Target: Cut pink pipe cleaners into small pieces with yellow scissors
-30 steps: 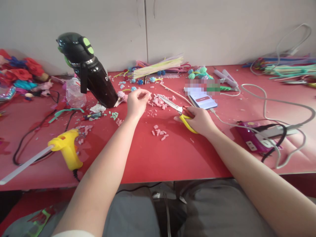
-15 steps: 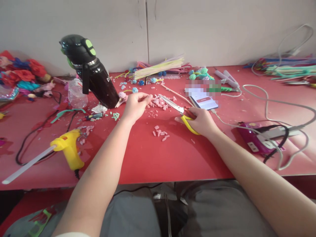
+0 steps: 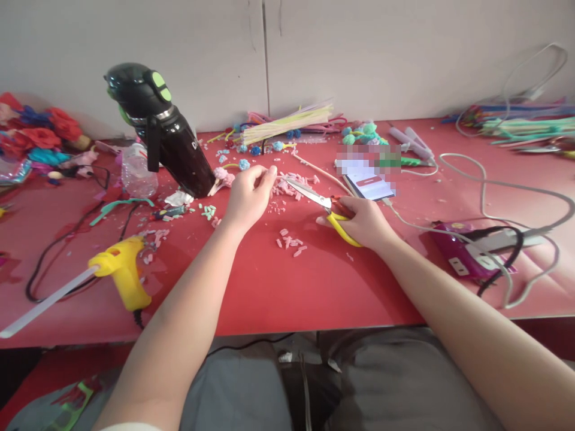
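My right hand [image 3: 367, 221] is closed round the handles of a pair of scissors [image 3: 317, 197] with yellow and orange-red grips. Their blades point left, the tip close to my left fingertips. My left hand [image 3: 249, 194] is pinched, thumb against fingers. What the fingers hold, if anything, is too small to make out. Just behind the blades lies a pile of short pink fuzzy cut pieces [image 3: 296, 187]. Nearer to me is a smaller group of pink pieces [image 3: 291, 242] on the red table [image 3: 278, 293].
A black bottle [image 3: 173, 143] stands behind my left hand. A yellow glue gun [image 3: 128, 272] lies at the left. Right of the scissors are a phone [image 3: 372, 182] with a cable and a purple box [image 3: 462, 251]. Bundled pipe cleaners [image 3: 287, 124] lie at the back.
My left fingers have drawn in and tilted more upright. The scissors have shifted slightly left, bringing the tip nearer to those fingers. The view has moved a little.
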Motion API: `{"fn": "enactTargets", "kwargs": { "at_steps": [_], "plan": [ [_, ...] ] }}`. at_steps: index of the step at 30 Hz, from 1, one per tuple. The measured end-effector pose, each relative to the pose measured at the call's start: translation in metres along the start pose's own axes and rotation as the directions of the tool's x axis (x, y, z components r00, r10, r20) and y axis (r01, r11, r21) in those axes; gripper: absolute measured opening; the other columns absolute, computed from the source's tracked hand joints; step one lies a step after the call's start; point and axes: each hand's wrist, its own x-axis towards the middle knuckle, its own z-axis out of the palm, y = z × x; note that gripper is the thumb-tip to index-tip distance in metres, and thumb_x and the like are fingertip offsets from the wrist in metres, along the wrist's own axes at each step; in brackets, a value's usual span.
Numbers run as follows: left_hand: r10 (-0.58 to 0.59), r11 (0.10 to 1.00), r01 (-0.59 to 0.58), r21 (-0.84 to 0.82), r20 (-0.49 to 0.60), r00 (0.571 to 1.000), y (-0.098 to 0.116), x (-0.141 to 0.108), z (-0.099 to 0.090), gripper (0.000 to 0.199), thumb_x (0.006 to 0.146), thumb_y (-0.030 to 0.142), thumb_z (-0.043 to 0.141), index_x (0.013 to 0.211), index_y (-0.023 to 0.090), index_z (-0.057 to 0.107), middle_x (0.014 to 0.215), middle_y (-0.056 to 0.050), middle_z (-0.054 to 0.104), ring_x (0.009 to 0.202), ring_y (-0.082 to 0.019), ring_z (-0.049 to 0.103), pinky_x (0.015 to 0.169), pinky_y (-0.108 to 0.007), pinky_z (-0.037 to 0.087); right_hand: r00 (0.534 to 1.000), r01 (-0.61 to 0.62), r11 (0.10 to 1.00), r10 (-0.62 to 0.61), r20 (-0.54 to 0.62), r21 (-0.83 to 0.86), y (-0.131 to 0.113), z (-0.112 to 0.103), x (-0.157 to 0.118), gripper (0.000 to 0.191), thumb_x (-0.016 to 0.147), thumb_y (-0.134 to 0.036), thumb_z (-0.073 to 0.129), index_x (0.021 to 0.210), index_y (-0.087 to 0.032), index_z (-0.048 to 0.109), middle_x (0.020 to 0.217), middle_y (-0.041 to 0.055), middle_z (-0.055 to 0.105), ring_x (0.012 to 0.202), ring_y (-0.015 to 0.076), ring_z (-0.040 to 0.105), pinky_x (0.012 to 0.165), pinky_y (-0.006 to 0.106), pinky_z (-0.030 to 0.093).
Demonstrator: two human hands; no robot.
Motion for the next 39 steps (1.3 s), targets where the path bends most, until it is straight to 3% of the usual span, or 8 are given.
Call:
{"fn": "enactTargets", "kwargs": {
  "at_steps": [15,26,32,39],
  "plan": [
    [0.022,0.999,-0.024,0.042,0.052,0.998,0.004,-0.003,-0.004,0.050,0.112,0.037,0.059,0.066,0.023,0.050,0.059,0.002,0.055,0.059,-0.016,0.054,0.066,-0.033,0.043,0.999,-0.033,0.997,0.033,0.002,-0.068,0.000,0.001,0.001,0.078,0.058,-0.098,0.069,0.066,-0.026,0.040,0.065,-0.0034,0.034,0.067,0.0150,0.032,0.061,0.034,0.028],
    [-0.023,0.999,0.022,0.026,0.059,0.998,0.001,-0.002,0.000,0.043,0.112,0.027,0.058,0.069,0.023,0.054,0.064,0.001,0.062,0.062,-0.015,0.058,0.067,-0.033,0.043,0.999,-0.033,0.997,0.032,-0.009,-0.068,0.003,0.003,0.003,0.078,0.058,-0.098,0.071,0.065,-0.025,0.045,0.066,-0.0027,0.035,0.068,0.0154,0.031,0.061,0.035,0.027],
    [-0.039,0.999,0.038,0.008,0.049,0.998,-0.004,-0.002,0.002,0.039,0.113,0.033,0.058,0.076,0.023,0.059,0.069,0.000,0.069,0.062,-0.016,0.061,0.066,-0.032,0.047,0.999,-0.012,0.999,0.011,-0.036,-0.037,0.002,0.001,0.000,0.080,0.062,-0.097,0.072,0.066,-0.025,0.039,0.066,-0.0036,0.035,0.068,0.0147,0.030,0.061,0.034,0.026],
    [-0.048,0.998,0.050,-0.024,0.069,0.996,-0.006,-0.002,0.002,0.040,0.111,0.048,0.061,0.080,0.023,0.061,0.071,-0.002,0.072,0.060,-0.016,0.064,0.062,-0.030,0.049,1.000,-0.005,0.999,0.004,-0.017,-0.052,0.002,0.002,0.000,0.076,0.063,-0.095,0.074,0.067,-0.025,0.045,0.065,-0.0031,0.036,0.068,0.0153,0.031,0.060,0.034,0.027]
  ]
}}
